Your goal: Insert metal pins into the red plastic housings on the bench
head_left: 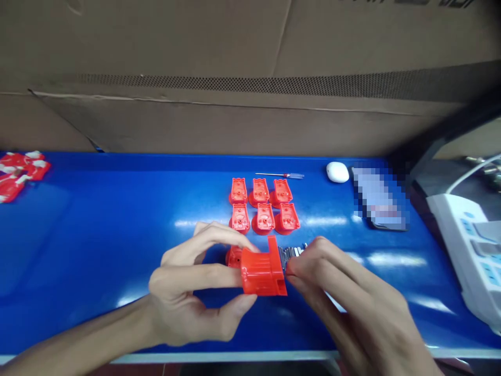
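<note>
A red plastic housing (260, 271) with a rounded cup end is gripped in the fingers of my left hand (203, 282), lying on its side above the table. My right hand (344, 292) is closed in a pinch against the housing's flat right face; whatever its fingertips hold is hidden. Partly behind that hand lie several dark ridged metal pieces (288, 254) on something pale. Another red housing (234, 257) shows beneath my left fingers. Beyond my hands, several more red housings, such as this one (263, 218), stand in two rows with their open sides up.
A screwdriver (285, 175) lies behind the rows. Farther right are a white rounded case (337, 172), a blurred phone (379, 201) and a white power strip (465, 245). Red-and-white parts (19, 175) sit at the far left of the blue table (117, 209). Cardboard (235, 130) walls the back.
</note>
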`<state>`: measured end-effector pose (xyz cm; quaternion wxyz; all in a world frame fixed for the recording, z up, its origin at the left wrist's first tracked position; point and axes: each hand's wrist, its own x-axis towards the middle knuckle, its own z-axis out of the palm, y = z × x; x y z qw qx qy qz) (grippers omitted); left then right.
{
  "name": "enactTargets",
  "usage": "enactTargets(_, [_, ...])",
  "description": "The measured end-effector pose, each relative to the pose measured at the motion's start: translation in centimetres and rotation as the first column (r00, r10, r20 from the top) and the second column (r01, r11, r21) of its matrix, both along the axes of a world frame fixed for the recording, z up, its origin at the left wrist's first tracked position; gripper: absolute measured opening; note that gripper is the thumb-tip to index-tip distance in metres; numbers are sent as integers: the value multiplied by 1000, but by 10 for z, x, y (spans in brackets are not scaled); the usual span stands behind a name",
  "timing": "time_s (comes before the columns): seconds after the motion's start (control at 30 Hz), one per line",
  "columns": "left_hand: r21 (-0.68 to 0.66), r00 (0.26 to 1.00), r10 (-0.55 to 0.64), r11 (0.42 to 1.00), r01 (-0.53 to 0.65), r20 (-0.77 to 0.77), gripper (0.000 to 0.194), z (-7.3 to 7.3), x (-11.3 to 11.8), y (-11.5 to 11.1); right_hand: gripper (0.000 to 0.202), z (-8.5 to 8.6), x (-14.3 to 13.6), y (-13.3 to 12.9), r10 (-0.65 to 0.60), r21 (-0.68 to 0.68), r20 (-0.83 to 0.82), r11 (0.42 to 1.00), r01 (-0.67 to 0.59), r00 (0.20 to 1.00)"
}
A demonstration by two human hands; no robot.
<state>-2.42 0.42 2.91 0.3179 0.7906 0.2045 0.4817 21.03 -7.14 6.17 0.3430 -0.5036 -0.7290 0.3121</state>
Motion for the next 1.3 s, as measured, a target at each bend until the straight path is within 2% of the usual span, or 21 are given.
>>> enactTargets(0.27, [-2, 1000, 1, 1000, -1, -19, 16, -2, 1, 1, 15, -12, 8, 1, -13, 41, 69, 999, 10, 998])
enactTargets(0.37, [-37, 1000, 23, 999, -23, -10, 19, -3, 0, 1, 14, -13, 10, 1, -66, 31, -4, 997, 66, 998])
enactTargets(0.47, [-63, 1000, 31, 998, -30, 8, 22, -4, -1, 2, 12, -17, 9, 0, -155, -63, -92, 987, 150, 984])
enactTargets(0.63, [-107, 999, 2, 994, 2, 34, 22, -5, -1, 1, 57, -28, 3, -5, -292, -226, -277, 946, 233, 915])
enactTargets(0.7, [-146, 999, -4, 989, 11, 46, 21, -5, -2, 0, 66, -31, -3, -6, -302, -249, -311, 941, 229, 901])
enactTargets(0.93, [-246, 992, -51, 966, 78, 114, 24, -5, -1, -4, 57, -32, -24, -5, -366, -229, -430, 928, 293, 825])
enactTargets(1.07, [-232, 993, -101, 966, 113, 66, 29, -4, -2, -5, 54, -28, -21, -6, -348, -231, -475, 936, 267, 808])
enactTargets(1.17, [-184, 999, -42, 982, 38, -18, 33, -3, -6, -3, 50, -26, -12, -6, -374, -216, -390, 926, 311, 841])
enactTargets(1.3, [-74, 981, 187, 979, -191, -51, 27, -4, -10, 3, 45, -30, 8, 0, -312, -187, -176, 942, 279, 934])
